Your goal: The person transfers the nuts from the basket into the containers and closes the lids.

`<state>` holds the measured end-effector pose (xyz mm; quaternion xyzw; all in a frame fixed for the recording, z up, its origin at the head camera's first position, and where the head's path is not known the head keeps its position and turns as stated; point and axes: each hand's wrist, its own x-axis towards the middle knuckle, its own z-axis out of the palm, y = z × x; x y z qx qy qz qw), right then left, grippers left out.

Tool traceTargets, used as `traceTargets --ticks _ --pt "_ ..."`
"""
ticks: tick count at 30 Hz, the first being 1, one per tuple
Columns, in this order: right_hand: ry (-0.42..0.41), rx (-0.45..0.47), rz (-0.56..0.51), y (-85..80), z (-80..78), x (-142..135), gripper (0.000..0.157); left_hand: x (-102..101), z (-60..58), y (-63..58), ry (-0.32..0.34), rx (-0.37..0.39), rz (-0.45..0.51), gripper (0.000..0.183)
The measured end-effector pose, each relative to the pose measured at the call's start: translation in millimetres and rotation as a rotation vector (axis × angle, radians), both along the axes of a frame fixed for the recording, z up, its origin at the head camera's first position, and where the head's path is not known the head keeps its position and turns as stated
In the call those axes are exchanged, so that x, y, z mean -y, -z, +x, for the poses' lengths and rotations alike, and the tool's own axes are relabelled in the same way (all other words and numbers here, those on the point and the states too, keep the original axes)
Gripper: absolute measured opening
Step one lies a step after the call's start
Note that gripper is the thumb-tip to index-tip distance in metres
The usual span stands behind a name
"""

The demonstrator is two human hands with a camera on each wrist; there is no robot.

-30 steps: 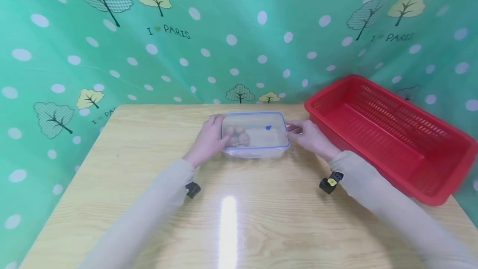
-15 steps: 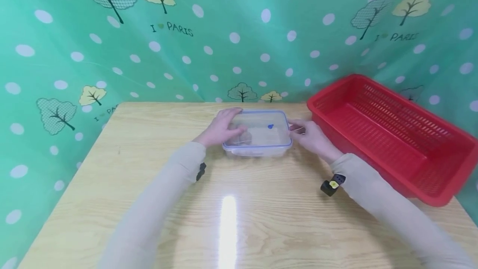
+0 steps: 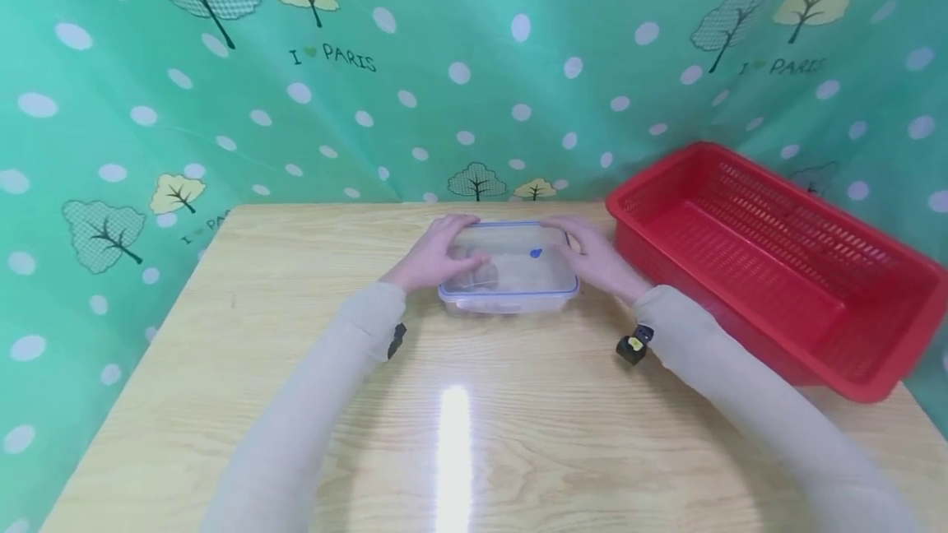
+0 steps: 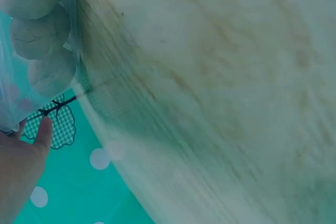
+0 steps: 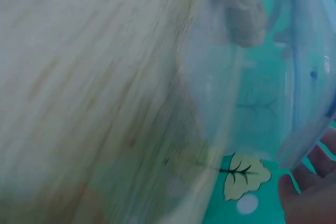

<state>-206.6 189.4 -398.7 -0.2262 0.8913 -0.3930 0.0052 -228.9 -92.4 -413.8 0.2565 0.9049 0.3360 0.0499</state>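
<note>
A clear plastic food container with a blue-edged lid sits toward the back of the table. Several round, brownish, lined things show through its wall in the left wrist view; in the head view they lie at its left end, partly covered by my left hand. That hand lies over the left end of the lid, thumb across the top and fingers at the far corner. Over the right end, my right hand lies with its fingers at the far edge and thumb on the lid. Its fingers look spread in the right wrist view.
A large red perforated basket stands at an angle on the right, close to my right hand. The wooden table meets a green patterned cloth at the back.
My left hand has moved up and inward over the lid. My right hand has left the container's right side and come onto the lid's right end. The container stays in place.
</note>
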Motion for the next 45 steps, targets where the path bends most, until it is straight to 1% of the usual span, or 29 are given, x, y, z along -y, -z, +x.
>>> traceTargets --ticks 4,9,13,16,17,19,23,27,29,33,40,45 --pt "-0.044 -0.032 0.029 2.8 -3.3 13 0.045 1 3.8 0.3 0.004 -0.012 0.005 0.074" --pt "-0.101 -0.089 0.034 11.0 -8.6 26 0.042 5 10.0 -1.5 0.018 -0.054 -0.035 0.072" --pt "-0.095 -0.12 0.044 12.8 -12.7 32 0.041 7 12.5 -3.1 0.052 -0.165 -0.092 0.07" --pt "-0.09 -0.135 0.063 12.6 -14.8 34 0.043 7 11.6 -4.0 0.08 -0.208 -0.101 0.069" --pt "-0.087 -0.139 0.074 12.4 -15.4 34 0.044 6 10.9 -4.6 0.09 -0.201 -0.085 0.068" --pt "-0.081 -0.14 0.089 12.2 -15.9 35 0.047 6 10.3 -4.6 0.088 -0.153 -0.035 0.069" --pt "-0.071 -0.137 0.13 12.8 -15.8 38 0.052 5 10.1 -0.5 0.045 -0.068 0.052 0.072" --pt "-0.064 -0.133 0.182 13.5 -15.5 39 0.059 5 10.5 4.0 0.015 -0.018 0.09 0.075" --pt "-0.057 -0.135 0.202 13.2 -16.4 39 0.062 5 10.3 4.4 0.01 -0.012 0.107 0.076" --pt "-0.06 -0.151 0.224 12.0 -17.4 42 0.062 5 10.8 5.1 -0.001 -0.024 0.131 0.075" --pt "-0.054 -0.151 0.282 10.5 -13.3 45 0.06 5 14.8 7.0 0.001 0.005 0.129 0.075" --pt "-0.049 -0.154 0.289 9.1 -11.4 46 0.062 4 17.1 4.6 0.006 -0.01 0.126 0.076"
